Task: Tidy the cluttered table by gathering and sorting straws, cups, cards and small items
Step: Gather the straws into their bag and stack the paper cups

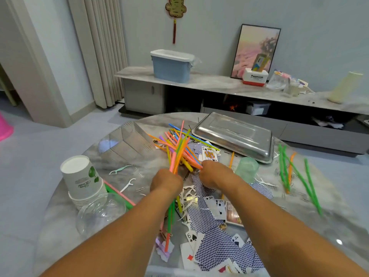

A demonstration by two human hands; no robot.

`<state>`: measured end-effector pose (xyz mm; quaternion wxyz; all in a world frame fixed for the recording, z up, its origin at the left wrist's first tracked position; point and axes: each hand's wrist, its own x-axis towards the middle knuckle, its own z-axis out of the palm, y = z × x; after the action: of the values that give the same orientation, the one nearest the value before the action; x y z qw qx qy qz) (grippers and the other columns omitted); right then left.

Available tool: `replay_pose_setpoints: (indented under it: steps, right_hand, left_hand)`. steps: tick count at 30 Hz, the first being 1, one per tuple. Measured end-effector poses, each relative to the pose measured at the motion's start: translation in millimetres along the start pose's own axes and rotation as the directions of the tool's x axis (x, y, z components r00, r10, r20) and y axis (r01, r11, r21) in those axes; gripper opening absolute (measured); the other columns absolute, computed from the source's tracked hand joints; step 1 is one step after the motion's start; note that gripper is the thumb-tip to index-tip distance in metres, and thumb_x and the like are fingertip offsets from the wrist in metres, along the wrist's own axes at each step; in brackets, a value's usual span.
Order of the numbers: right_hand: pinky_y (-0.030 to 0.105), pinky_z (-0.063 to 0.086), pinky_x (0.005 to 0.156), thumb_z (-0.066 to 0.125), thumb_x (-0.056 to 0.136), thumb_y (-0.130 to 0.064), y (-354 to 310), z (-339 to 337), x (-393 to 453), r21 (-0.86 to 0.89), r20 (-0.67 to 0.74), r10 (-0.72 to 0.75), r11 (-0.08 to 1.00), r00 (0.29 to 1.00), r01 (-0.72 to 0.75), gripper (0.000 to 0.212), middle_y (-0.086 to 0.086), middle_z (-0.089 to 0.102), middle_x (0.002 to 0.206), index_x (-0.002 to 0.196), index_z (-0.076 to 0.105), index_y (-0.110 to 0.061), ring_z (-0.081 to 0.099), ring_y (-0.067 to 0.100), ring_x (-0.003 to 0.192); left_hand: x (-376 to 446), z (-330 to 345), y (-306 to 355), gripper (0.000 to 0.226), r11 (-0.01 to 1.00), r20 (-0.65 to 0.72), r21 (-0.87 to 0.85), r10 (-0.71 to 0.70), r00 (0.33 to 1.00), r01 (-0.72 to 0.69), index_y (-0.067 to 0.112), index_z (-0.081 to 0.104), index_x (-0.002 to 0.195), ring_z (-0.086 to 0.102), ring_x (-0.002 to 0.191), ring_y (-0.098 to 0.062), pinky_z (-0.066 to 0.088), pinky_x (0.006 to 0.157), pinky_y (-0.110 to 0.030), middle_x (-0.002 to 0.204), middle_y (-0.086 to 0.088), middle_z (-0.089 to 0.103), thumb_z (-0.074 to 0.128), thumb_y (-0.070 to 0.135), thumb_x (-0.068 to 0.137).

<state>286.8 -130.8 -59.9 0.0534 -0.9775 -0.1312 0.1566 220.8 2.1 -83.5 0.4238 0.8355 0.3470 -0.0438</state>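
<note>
We had our left hand [166, 179] clamped round a bundle of straws [177, 150], the stems fanning up past the knuckles and poking out below the wrist. Our right hand [214, 172] was down at the edge of the loose straw pile [189, 156] in the middle of the round table [119, 144], fingers turned away from us. It looked to be pinching an orange stem, though we could not tell for sure from behind the knuckles.

Playing cards [215, 248] lay scattered under and in front of both arms, floss picks [128, 183] mixed in among them. A stack of paper cups [81, 178] sat upturned at left beside a clear plastic cup [99, 212], a green cup [246, 169] just right of our right hand, and more green straws [295, 172] well apart at far right, beyond the steel tray [235, 134].

To do this well, we judged, the right hand should feed stems in parallel with the bundle, a few at a time, and the left should loosen only enough to admit them. Dragging straws sideways could scatter the cards.
</note>
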Motion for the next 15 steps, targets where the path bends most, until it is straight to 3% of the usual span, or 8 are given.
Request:
replay_pose_setpoints:
  steps: [3, 6, 8, 10, 12, 15]
  right_hand:
    - [0.028, 0.040, 0.056, 0.040, 0.102, -0.015, 2, -15, -10, 0.134, 0.095, -0.026, 0.991, 0.995, 0.013, 0.024, 0.006, 0.055, 0.085, 0.111, 0.060, -0.005, 0.052, 0.019, 0.069]
    - [0.028, 0.038, 0.053, 0.043, 0.104, -0.021, -3, -23, -30, 0.310, 0.142, -0.047, 0.951, 0.989, 0.000, 0.026, 0.007, 0.052, 0.077, 0.098, 0.060, -0.003, 0.044, 0.017, 0.059]
    - [0.029, 0.040, 0.053, 0.045, 0.105, -0.024, -9, -24, -42, 0.406, 0.166, -0.065, 0.914, 0.984, -0.008, 0.028, 0.008, 0.052, 0.071, 0.087, 0.058, -0.007, 0.044, 0.018, 0.054]
    - [0.031, 0.044, 0.058, 0.043, 0.105, -0.027, -16, -23, -51, 0.486, 0.186, -0.079, 0.874, 0.979, -0.022, 0.029, 0.009, 0.053, 0.070, 0.089, 0.057, -0.008, 0.047, 0.021, 0.058]
    - [0.030, 0.045, 0.062, 0.042, 0.106, -0.030, -19, -22, -53, 0.511, 0.191, -0.093, 0.859, 0.977, -0.018, 0.034, 0.010, 0.058, 0.076, 0.093, 0.060, -0.005, 0.050, 0.021, 0.065]
    - [0.032, 0.046, 0.068, 0.048, 0.104, -0.024, -19, -25, -48, 0.478, 0.188, -0.089, 0.878, 0.978, -0.012, 0.034, 0.019, 0.072, 0.101, 0.104, 0.069, 0.003, 0.057, 0.022, 0.076]
  left_hand:
    - [7, -4, 8, 0.027, 0.967, 0.091, -0.252, -0.008, 0.996, 0.031, -0.005, 0.070, 0.108, 0.064, 0.079, -0.031, 0.053, 0.062, -0.030, 0.095, -0.015, 0.069, 0.062, 0.015, 0.093]
    - [1, -8, 21, 0.016, 0.810, 0.294, -0.556, -0.016, 0.956, 0.185, -0.005, 0.065, 0.099, 0.061, 0.062, -0.029, 0.055, 0.058, -0.037, 0.080, -0.021, 0.061, 0.055, 0.007, 0.098]
    - [-7, -7, 30, 0.023, 0.673, 0.404, -0.677, -0.001, 0.915, 0.300, 0.005, 0.061, 0.117, 0.067, 0.077, -0.035, 0.055, 0.069, -0.047, 0.090, -0.020, 0.062, 0.055, 0.023, 0.105]
    - [-11, -5, 35, 0.027, 0.608, 0.444, -0.711, -0.002, 0.896, 0.353, 0.010, 0.060, 0.113, 0.070, 0.087, -0.035, 0.054, 0.076, -0.053, 0.098, -0.021, 0.067, 0.059, 0.035, 0.102]
    - [-14, -2, 34, 0.025, 0.618, 0.479, -0.689, -0.004, 0.878, 0.379, 0.009, 0.061, 0.094, 0.067, 0.065, -0.028, 0.056, 0.065, -0.049, 0.080, -0.018, 0.067, 0.062, 0.033, 0.101]
    - [-16, 3, 29, 0.031, 0.665, 0.499, -0.627, -0.055, 0.865, 0.405, 0.005, 0.055, 0.069, 0.055, 0.034, -0.018, 0.051, 0.044, -0.029, 0.046, -0.009, 0.057, 0.058, 0.009, 0.099]
